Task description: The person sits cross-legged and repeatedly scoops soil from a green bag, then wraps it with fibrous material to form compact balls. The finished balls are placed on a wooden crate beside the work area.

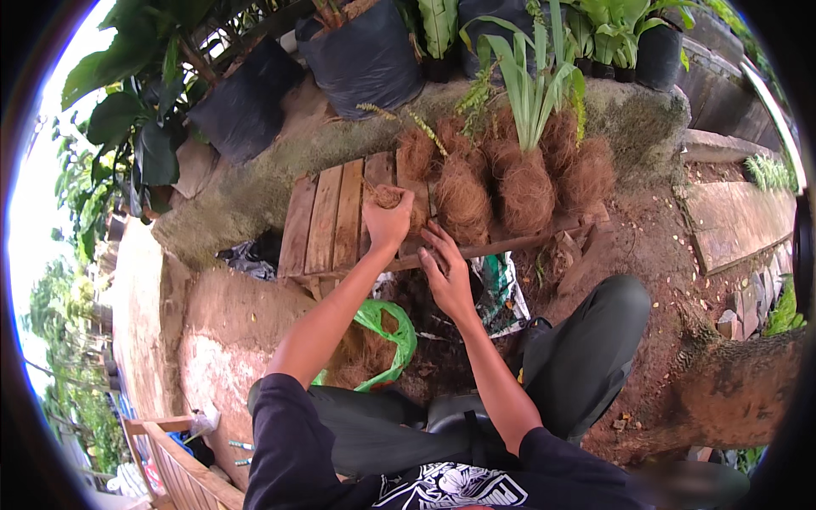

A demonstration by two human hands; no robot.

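Note:
My left hand (pixel 389 220) is closed around the top of a small bundle of brown coconut fibre (pixel 419 213) on a slatted wooden bench (pixel 328 217). At the bundle's lower right, my right hand (pixel 446 264) has its fingers apart, the fingertips at the bench's front edge. Right beside it stands a fibre-wrapped root ball (pixel 463 201) with a thin yellow-green stem leaning over it. Further right is another fibre ball (pixel 526 194) with long strap-like green leaves (pixel 532 102). Several more fibre balls crowd behind and to the right.
A green plastic bag (pixel 401 344) of loose coconut fibre lies open below the bench, near my legs. Beside it is a white and green sack (pixel 500 293) with dark contents. Black planting bags (pixel 360 60) stand on a stone ledge (pixel 255 191) behind. A wooden slatted chair (pixel 185 465) is at lower left.

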